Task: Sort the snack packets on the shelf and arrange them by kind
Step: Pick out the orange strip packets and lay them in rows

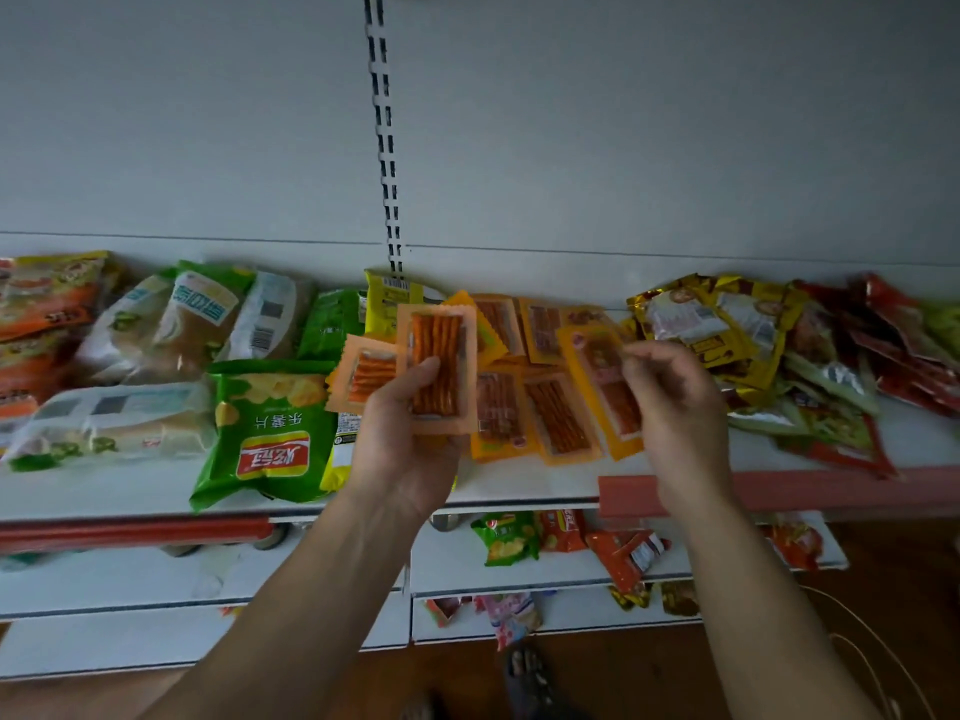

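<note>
My left hand grips a small stack of orange spicy-stick packets above the white shelf, with the thumb across the top one. More orange stick packets lie in a loose row on the shelf behind and to the right. My right hand hovers over that row with its fingers loosely curled and nothing in it. A green chip bag lies left of my left hand. White-and-green bread bags fill the left side. Gold packets and red packets are heaped at the right.
Orange-red packets sit at the far left edge. Lower shelves hold a small green bag, red packets and a pink packet. A slotted upright runs up the white back panel. A sandalled foot stands on the brown floor.
</note>
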{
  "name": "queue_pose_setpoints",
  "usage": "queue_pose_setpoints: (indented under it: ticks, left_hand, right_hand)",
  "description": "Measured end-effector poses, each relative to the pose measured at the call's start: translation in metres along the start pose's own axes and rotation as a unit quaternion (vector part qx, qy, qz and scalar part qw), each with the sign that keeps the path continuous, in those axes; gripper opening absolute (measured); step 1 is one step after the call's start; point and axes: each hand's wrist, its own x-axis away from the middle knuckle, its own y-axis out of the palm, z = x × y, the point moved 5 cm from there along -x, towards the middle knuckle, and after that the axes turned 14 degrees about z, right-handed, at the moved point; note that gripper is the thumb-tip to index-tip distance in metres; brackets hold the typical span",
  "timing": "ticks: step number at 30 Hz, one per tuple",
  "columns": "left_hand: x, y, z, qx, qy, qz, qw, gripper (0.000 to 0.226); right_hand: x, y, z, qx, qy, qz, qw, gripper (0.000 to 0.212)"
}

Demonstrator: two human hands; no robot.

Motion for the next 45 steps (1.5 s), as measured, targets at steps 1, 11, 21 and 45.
queue_pose_setpoints:
  ticks: [1,11,21,45]
  left_hand:
    - [-0.001,-0.001,0.001,-0.001,0.009,0.004,1.0,0.018]
    - [0.0,0.0,-0.013,-0.035,0.02,-0.003,0.999,0.023]
    - [-0.006,0.02,-0.032,-0.122,0.031,-0.023,0.992,0.02]
    - [-0.009,0.009,-0.003,-0.126,0.089,0.015,0.988,0.027]
  right_hand:
    - [-0.003,-0.003,0.01,0.025,0.028,0.017,0.999,0.021]
    - [0.003,0.042,0.04,0.349,-0.101,-0.053,0.93,0.013]
    - [0.006,0.06,-0.002,0.042,0.069,-0.168,0.982,0.023]
    - [0.005,0.091,0.007,-0.115,0.215,-0.25,0.937,0.025]
